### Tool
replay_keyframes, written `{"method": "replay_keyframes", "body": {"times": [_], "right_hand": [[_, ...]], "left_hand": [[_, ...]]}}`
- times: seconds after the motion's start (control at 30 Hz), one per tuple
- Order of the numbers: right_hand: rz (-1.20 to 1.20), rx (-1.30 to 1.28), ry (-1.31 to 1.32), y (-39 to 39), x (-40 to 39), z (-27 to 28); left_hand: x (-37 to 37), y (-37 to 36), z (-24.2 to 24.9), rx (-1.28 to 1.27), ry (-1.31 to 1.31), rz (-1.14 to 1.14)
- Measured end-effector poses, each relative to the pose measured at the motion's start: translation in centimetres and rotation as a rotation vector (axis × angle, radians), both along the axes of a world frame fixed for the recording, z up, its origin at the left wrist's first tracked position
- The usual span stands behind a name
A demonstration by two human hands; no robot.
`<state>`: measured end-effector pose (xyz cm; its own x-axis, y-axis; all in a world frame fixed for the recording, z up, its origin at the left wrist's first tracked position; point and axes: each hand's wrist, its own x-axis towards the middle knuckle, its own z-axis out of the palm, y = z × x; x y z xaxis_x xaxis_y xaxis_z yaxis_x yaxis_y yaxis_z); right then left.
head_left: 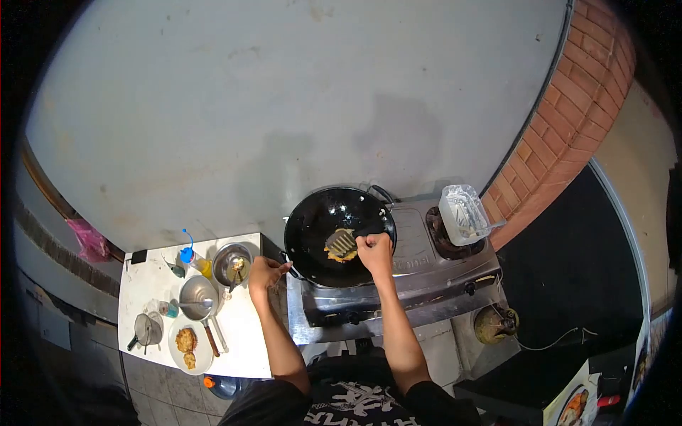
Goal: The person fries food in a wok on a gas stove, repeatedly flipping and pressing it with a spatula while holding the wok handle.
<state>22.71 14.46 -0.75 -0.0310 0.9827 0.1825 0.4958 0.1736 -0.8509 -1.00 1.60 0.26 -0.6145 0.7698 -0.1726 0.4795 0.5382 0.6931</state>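
A black wok (305, 245) sits on the left burner of a metal gas stove (415, 245). My right hand (375, 253) is closed over the wok, holding a slotted spatula (344, 244). The spatula's head lies on a yellow-brown piece of food (335, 254) in the wok, covering part of it. Beside the wok's left handle is my left hand (267, 273), its fingers drawn together near the handle; whether they grip it is too small to tell.
A white table (245, 348) at left holds a plate (202, 358) with fried pieces, metal bowls (197, 290), a small pot (148, 329) and an oil bottle (203, 266). A plastic container (463, 213) stands on the right burner. A gas cylinder (494, 324) is below right.
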Motion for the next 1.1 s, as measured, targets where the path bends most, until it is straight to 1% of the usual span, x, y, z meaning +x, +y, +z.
{"method": "replay_keyframes", "body": {"times": [0.07, 0.13, 0.27, 0.37, 0.47, 0.53, 0.63, 0.73, 0.8, 0.93, 1.0, 1.1], "right_hand": [[-0.029, -0.014, 0.031, -0.1, -0.1, -0.9], [-0.079, -0.088, 0.118, 0.0, -0.1, -2.3], [-0.146, -0.009, 0.159, 0.6, -0.5, -4.8], [-0.088, -0.008, 0.186, 0.0, -0.1, -2.3], [-0.091, 0.034, 0.129, -0.1, -0.1, -2.5], [-0.081, 0.012, 0.149, -0.2, -0.1, -2.5], [-0.052, -0.010, 0.201, 0.0, 0.0, -3.1], [-0.022, -0.003, 0.218, 0.3, 0.1, -3.7], [-0.009, 0.009, 0.211, 0.4, 0.0, -3.7], [-0.001, -0.009, 0.212, 0.2, 0.1, -3.6], [-0.002, -0.020, 0.219, 0.1, 0.0, -3.3], [0.005, -0.041, 0.246, -0.5, 0.2, -2.1]], "left_hand": [[-0.3, 0.1, -0.5, 0.005, 0.005, -0.018], [-0.4, 0.1, 0.0, 0.011, 0.007, -0.030], [1.1, -0.3, 1.9, -0.030, 0.043, -0.001], [1.0, -0.2, 1.6, -0.023, 0.055, 0.010], [1.0, -0.4, 1.2, 0.008, 0.083, 0.000], [1.0, -0.5, 1.3, 0.035, 0.101, -0.017], [1.0, -0.6, 1.7, 0.082, 0.045, -0.056], [1.2, -0.6, 2.2, 0.046, -0.019, -0.072], [1.5, -0.7, 2.2, 0.072, 0.078, -0.055], [1.4, -0.5, 1.4, 0.085, 0.093, -0.042], [1.4, -0.6, 1.5, 0.031, 0.017, 0.006], [0.7, -0.3, -0.7, 0.058, 0.082, -0.001]]}}
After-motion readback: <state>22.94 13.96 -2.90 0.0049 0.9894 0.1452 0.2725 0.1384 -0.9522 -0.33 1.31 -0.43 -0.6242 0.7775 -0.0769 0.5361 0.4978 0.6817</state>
